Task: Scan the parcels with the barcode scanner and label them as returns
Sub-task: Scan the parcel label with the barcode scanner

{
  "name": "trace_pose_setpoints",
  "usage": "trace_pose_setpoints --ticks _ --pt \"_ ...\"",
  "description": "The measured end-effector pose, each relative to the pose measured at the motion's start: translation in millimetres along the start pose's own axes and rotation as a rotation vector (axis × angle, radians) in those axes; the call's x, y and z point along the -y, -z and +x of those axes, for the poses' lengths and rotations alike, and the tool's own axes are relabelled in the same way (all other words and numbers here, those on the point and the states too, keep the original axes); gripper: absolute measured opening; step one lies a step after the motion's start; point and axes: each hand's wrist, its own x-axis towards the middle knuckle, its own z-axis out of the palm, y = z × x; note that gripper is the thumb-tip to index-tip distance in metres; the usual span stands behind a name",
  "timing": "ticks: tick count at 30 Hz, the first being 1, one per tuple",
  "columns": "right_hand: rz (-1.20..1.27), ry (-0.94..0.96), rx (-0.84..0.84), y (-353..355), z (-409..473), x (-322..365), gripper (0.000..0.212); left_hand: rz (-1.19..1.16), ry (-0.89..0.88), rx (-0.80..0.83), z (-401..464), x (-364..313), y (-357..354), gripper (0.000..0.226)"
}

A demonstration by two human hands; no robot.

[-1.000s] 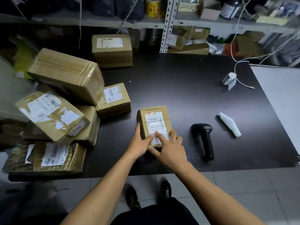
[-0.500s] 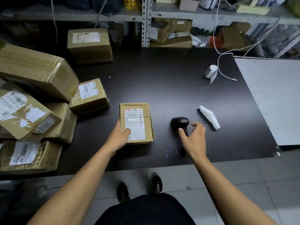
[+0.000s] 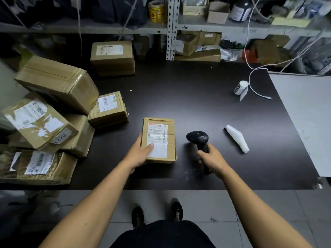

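Dark table before cluttered shelves, your small brown parcel lying flat at its near middle, white label up, your left hand grasping its near-left corner, your right hand clenched around the black barcode scanner handle just beside it

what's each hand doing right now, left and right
Left hand: holding the small cardboard parcel at its near left corner, thumb on the label.
Right hand: gripping the handle of the black barcode scanner.
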Motion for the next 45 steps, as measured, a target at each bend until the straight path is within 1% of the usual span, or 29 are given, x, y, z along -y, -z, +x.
trace_pose_setpoints --ticks 2,5,7,11,13,17,28,35,45 --pt "-0.036 0.099 0.042 2 -6 11 0.013 0.017 -0.014 -0.009 -3 -1 2 0.054" --pt "-0.15 0.263 0.12 5 -16 31 0.032 0.056 -0.037 -0.041 -6 -1 7 0.049" --pt "-0.218 0.335 0.146 9 -22 42 0.038 0.094 -0.049 -0.065 -9 -1 11 0.05" --pt "-0.38 0.389 0.216 21 -36 62 0.033 0.251 -0.022 -0.126 -10 -6 21 0.067" --pt "-0.471 0.414 0.236 26 -42 71 0.028 0.319 -0.011 -0.133 -9 -7 24 0.069" --pt "-0.554 0.44 0.247 34 -50 83 0.025 0.389 -0.013 -0.113 -10 -10 28 0.068" --pt "-0.508 0.437 0.284 40 -50 77 0.025 0.413 0.012 -0.091 -8 -8 31 0.068" --pt "-0.483 0.418 0.323 46 -50 78 0.02 0.418 0.008 -0.08 -5 -9 31 0.067" --pt "-0.486 0.46 0.268 48 -52 93 0.027 0.416 0.026 -0.073 1 -5 32 0.069"
